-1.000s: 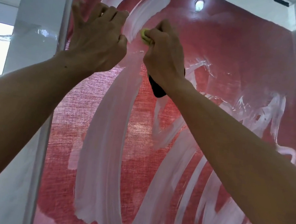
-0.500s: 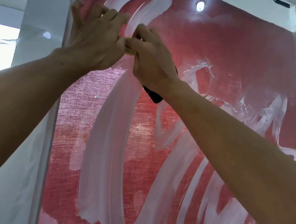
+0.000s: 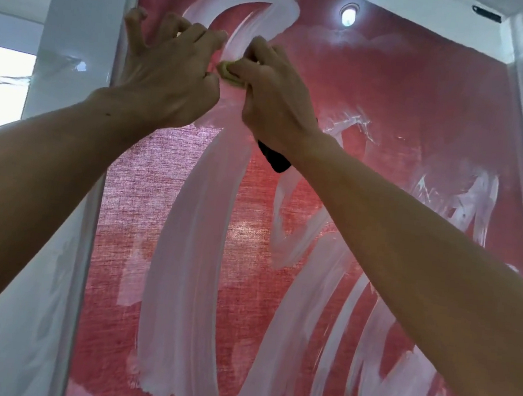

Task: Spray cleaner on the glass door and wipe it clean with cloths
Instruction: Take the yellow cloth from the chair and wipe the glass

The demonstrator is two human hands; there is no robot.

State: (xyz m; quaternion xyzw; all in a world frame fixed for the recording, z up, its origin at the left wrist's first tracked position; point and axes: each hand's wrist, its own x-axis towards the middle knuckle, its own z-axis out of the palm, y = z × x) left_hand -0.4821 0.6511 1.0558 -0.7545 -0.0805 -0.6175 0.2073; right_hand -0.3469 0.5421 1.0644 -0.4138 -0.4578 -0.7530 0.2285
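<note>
I am reaching both arms up to the top left of the glass door [image 3: 389, 120], which is smeared with broad white streaks of cleaner [image 3: 192, 239] over a red fabric backing. My right hand [image 3: 273, 93] is curling tight around a small yellow cloth [image 3: 229, 72], pinching it against the pane; only a wad of it is peeking out on the side toward my other hand. A dark object [image 3: 273, 160] is sticking out below my right wrist, and I cannot tell what it is. My left hand [image 3: 167, 70] is pressing on the glass just beside the white door frame [image 3: 95, 182], fingers bent and spread, holding nothing that I can see, its knuckles almost touching the cloth.

The cloth is sitting between my two hands, at the foot of the curved streak that is looping overhead. The longest streak is running nearly straight down from that spot, its long axis vertical, directly below my right hand. So I am judging that the right hand, already on the cloth, is the one to draw down along it, while the left is bracing. Most of the pane to the right and below is carrying unwiped cleaner, so much wiping is remaining.
</note>
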